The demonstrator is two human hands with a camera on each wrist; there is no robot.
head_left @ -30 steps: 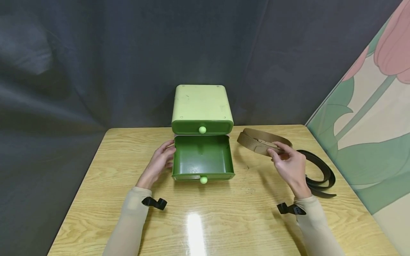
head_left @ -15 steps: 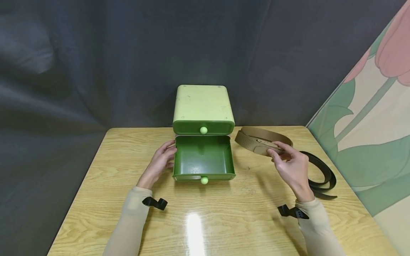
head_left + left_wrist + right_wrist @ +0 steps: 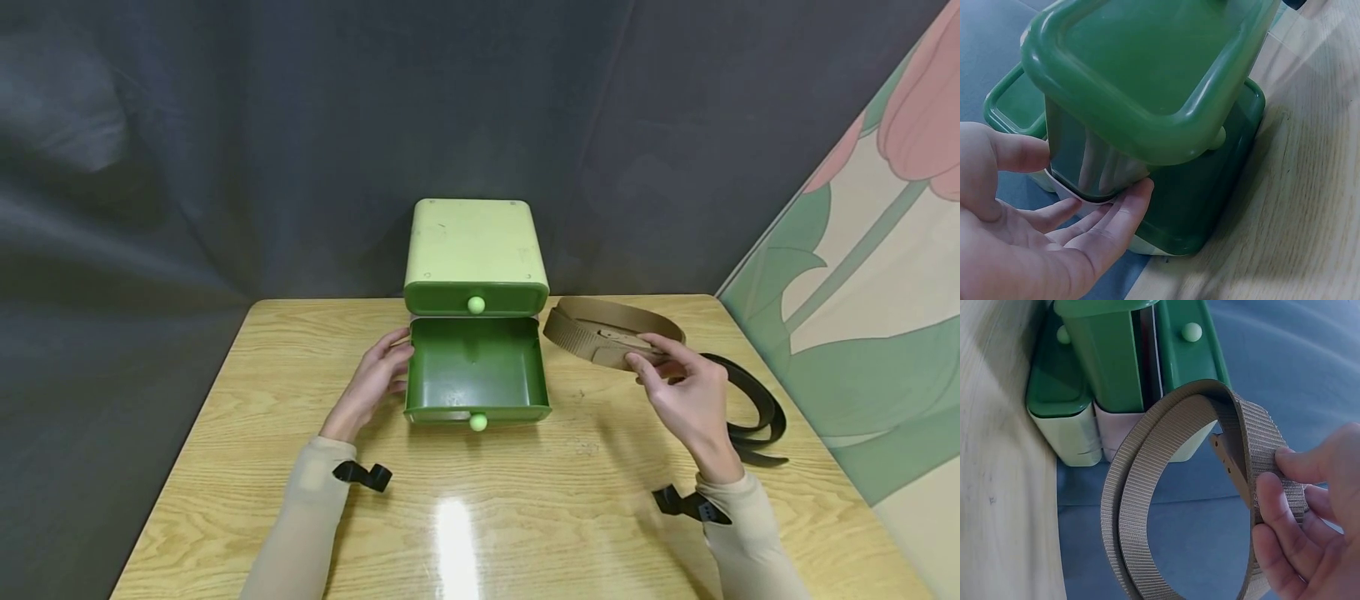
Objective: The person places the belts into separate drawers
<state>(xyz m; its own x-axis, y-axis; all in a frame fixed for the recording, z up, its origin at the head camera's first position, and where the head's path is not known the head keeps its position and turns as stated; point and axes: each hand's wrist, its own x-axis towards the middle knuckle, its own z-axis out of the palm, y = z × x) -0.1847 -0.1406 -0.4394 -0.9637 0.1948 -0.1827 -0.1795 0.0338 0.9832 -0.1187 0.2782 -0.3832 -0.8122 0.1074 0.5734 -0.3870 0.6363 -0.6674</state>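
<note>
A brown webbing belt [image 3: 581,335], coiled into a loop, is held above the table right of the small green drawer cabinet [image 3: 474,242]. My right hand [image 3: 690,408] pinches it by the buckle end, thumb on one face and fingers on the other. In the right wrist view the coiled strap [image 3: 1138,506] stands as a double ring. The cabinet's middle drawer [image 3: 474,375] is pulled out and has nothing in it. My left hand [image 3: 367,383] rests its fingers against the left side of that drawer; in the left wrist view the thumb and fingertips touch near its edge.
A black belt [image 3: 768,417] lies coiled on the wooden table [image 3: 570,508], partly behind my right hand. The top drawer knob [image 3: 476,305] sits on a pushed-in drawer. A dark curtain [image 3: 322,150] hangs behind, and a flower-patterned panel [image 3: 862,333] stands at the right.
The brown belt's far end has swung slightly left toward the cabinet, while my right hand has shifted slightly right and toward me. The left hand and the drawer stay put.
</note>
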